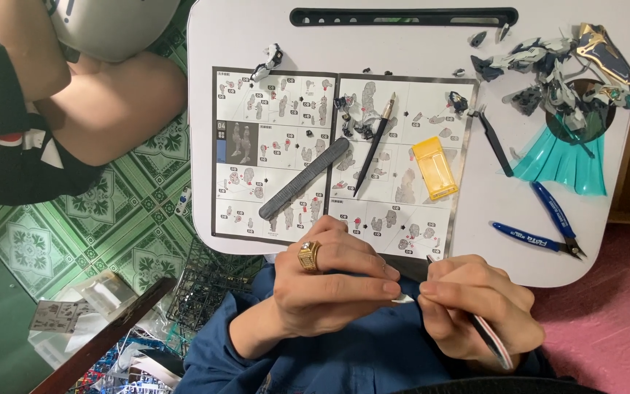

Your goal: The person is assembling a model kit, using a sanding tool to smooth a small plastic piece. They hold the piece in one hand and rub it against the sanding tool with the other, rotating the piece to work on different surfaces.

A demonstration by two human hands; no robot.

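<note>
Left hand [329, 288], gold ring on one finger, is closed in a pinch on a small white plastic part [405, 298]; the part pokes out past the fingertips toward the right hand, only its pointed tip visible. Right hand [475, 306] is curled shut around a thin flat sanding stick with a pink-and-white striped end [491, 341]. The stick's long axis runs diagonally: upper dark tip just beyond the right fingers near the edge of the white lap surface [417, 44], striped end trailing back past the palm toward the body. The part sits between the two hands, touching or almost touching the right fingertips; contact with the stick itself not clear. Beyond both hands: open assembly instruction sheet [286, 146]. Beyond the right hand: blue-handled nippers [541, 226].
</note>
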